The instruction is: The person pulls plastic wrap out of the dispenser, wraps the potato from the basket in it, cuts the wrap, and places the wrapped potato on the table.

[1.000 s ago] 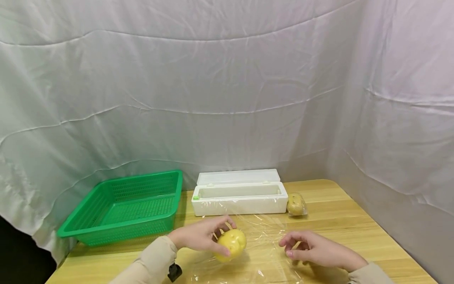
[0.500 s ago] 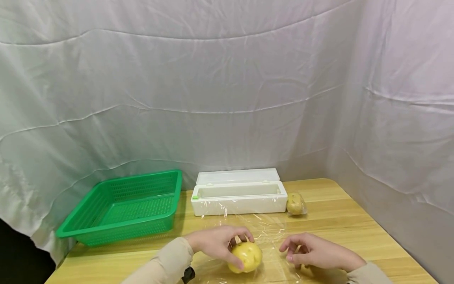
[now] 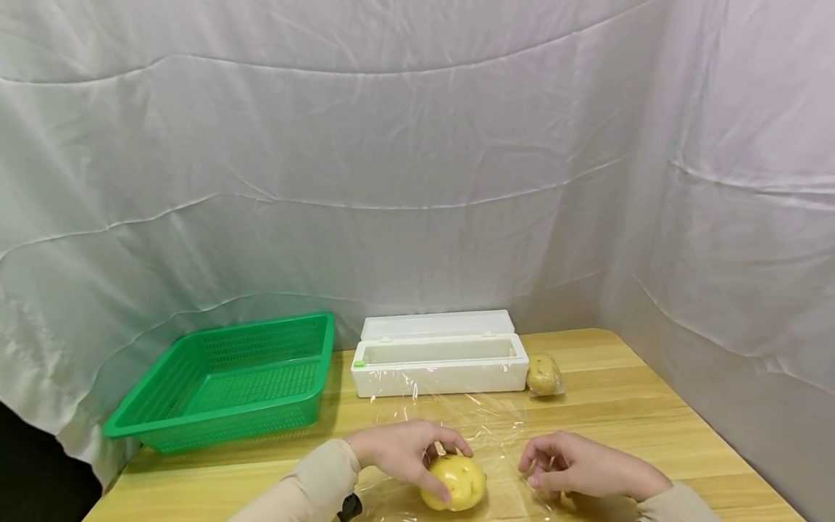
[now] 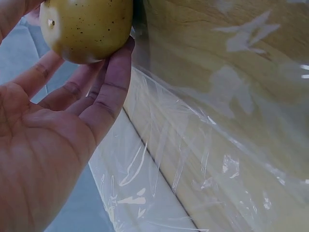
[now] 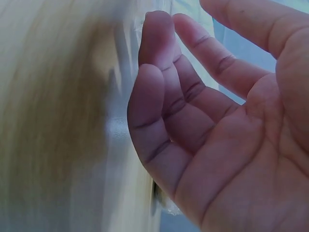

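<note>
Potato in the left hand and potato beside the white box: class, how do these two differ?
The held potato is gripped by the left hand; no hand touches the far potato.
The held potato looks bare; the far potato is wrapped in clear film.
The held potato appears larger in the head view than the far potato, but sits nearer the camera.
Both are yellowish.

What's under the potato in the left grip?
Clear plastic film lies on the wooden table on both sides of the potato. The spot directly beneath is hidden by the potato and the left grip, so I cannot tell whether they touch.
</note>
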The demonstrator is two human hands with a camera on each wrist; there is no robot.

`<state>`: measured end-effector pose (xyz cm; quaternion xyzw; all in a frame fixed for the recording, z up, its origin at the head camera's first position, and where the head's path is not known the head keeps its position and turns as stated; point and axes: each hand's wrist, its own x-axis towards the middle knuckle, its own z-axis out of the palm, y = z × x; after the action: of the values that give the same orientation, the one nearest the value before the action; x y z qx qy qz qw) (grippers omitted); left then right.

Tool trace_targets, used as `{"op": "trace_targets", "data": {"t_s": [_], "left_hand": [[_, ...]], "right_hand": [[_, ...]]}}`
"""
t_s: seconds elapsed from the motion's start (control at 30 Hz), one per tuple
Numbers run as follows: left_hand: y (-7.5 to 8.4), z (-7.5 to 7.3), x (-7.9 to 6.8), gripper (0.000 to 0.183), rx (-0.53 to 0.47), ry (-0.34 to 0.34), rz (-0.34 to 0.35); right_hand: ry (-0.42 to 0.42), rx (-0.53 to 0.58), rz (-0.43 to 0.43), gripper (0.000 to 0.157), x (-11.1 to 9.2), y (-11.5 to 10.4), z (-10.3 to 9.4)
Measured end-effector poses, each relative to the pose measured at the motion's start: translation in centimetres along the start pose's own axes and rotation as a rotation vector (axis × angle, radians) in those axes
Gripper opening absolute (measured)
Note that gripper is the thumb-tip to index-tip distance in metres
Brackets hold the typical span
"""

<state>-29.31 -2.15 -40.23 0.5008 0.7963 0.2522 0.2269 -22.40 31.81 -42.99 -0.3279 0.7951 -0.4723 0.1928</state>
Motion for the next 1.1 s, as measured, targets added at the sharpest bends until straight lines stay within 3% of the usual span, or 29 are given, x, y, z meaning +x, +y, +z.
{"op": "trace_targets", "data": {"t_s": [0.2,0.33,0.5,0.67,0.73,0.87,1.1], "left_hand": [[0.2,0.0,-0.5,0.061,0.022,0.018,-0.024],[0.5,-0.1,-1.5,0.068,0.030,0.064,-0.041],[0.7,-0.4,-4.6,0.058,0.071,0.190,-0.028],[0.4,0.6,-8.4,0.029,0.241,0.297,-0.029],[0.1,1.2,-9.6,0.023,0.295,0.294,-0.028],[-0.3,2.5,-11.2,0.019,0.308,0.235,-0.062],[-0.7,3.8,-11.7,0.013,0.342,0.211,-0.105]], "right_hand": [[0.005,0.003,0.031,0.016,0.0,0.2,0.2],[0.027,-0.026,0.070,0.008,0.0,0.1,0.5],[0.036,-0.018,0.099,0.011,-0.2,-0.3,0.8],[0.076,-0.101,0.134,0.015,0.0,-0.5,1.0],[0.098,-0.166,0.155,0.016,0.1,-0.5,1.0],[0.127,-0.247,0.189,0.019,0.2,-0.6,1.2],[0.139,-0.279,0.159,0.020,0.1,-0.7,1.4]]}}
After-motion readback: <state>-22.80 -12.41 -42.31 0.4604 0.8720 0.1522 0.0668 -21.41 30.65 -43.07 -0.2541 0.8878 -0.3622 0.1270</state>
